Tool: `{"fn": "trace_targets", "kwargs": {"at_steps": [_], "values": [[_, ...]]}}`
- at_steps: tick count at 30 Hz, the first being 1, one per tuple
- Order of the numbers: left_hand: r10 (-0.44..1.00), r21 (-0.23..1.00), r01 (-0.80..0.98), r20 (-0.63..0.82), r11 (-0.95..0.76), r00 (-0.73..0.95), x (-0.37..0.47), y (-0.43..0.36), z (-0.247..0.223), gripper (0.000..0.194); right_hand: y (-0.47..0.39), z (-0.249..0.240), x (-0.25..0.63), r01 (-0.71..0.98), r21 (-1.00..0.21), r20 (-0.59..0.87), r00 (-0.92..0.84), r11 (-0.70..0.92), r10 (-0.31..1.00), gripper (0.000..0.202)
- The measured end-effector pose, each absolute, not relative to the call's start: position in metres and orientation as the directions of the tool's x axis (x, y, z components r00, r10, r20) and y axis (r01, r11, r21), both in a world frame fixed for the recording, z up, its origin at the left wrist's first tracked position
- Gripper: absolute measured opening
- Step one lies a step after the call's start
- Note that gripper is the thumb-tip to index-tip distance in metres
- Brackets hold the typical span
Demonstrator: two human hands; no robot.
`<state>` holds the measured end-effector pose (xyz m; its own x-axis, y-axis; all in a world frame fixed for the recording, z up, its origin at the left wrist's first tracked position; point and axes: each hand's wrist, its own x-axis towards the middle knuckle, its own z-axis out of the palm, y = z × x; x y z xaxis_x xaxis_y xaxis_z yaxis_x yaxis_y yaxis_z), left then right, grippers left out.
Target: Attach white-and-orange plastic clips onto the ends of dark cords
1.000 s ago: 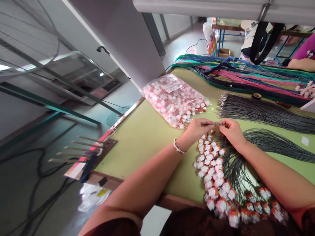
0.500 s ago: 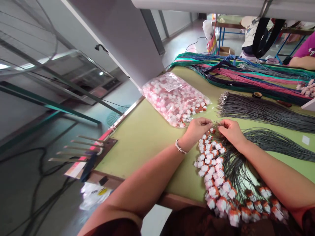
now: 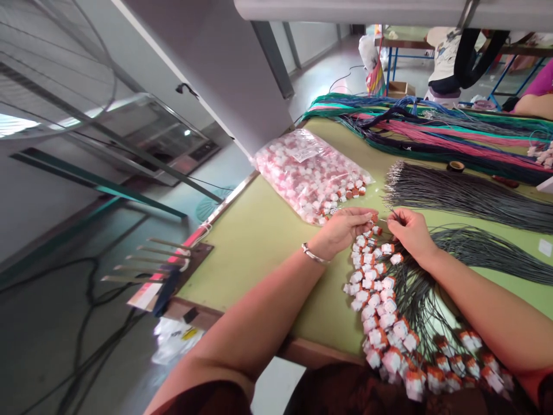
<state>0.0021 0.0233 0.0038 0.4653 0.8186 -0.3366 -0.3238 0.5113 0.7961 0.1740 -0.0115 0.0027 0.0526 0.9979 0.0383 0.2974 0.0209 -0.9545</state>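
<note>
My left hand (image 3: 345, 230), with a white band at the wrist, pinches a small orange-and-white connector (image 3: 372, 219). Just right of it, my right hand (image 3: 408, 229) is closed on a dark wire, whose thin tip points toward the connector. Below both hands hangs a long cluster of white-and-orange connectors (image 3: 387, 320) on dark wires (image 3: 417, 288), curving along the table's front edge. Beyond my left hand lies a clear plastic bag (image 3: 309, 170) full of similar connectors, with some near its open end.
Bundles of dark wires (image 3: 470, 187) lie on the green table (image 3: 242, 253) at right, with a black tape roll (image 3: 455, 166). Coloured wires (image 3: 415, 129) cross the back. A metal-pronged rack (image 3: 173, 262) sits at the left edge. People sit beyond.
My left hand now shows a connector at its fingertips. My right hand has moved slightly right, with a dark wire in its fingers. The whole view has shifted a little.
</note>
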Motion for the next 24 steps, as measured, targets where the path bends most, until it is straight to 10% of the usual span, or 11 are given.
{"fn": "trace_targets", "kwargs": {"at_steps": [14, 24], "values": [[0.816, 0.886, -0.192, -0.278, 0.421, 0.506, 0.0025, 0.0204, 0.0027, 0.015, -0.0108, 0.0001, 0.1722, 0.404, -0.911, 0.118, 0.070, 0.080, 0.990, 0.013], [0.934, 0.987, 0.155, -0.092, 0.040, 0.344, 0.0108, 0.0150, 0.0058, 0.012, -0.0096, -0.0071, 0.1747, 0.481, -0.866, 0.173, 0.028, 0.138, 0.985, 0.010]]}}
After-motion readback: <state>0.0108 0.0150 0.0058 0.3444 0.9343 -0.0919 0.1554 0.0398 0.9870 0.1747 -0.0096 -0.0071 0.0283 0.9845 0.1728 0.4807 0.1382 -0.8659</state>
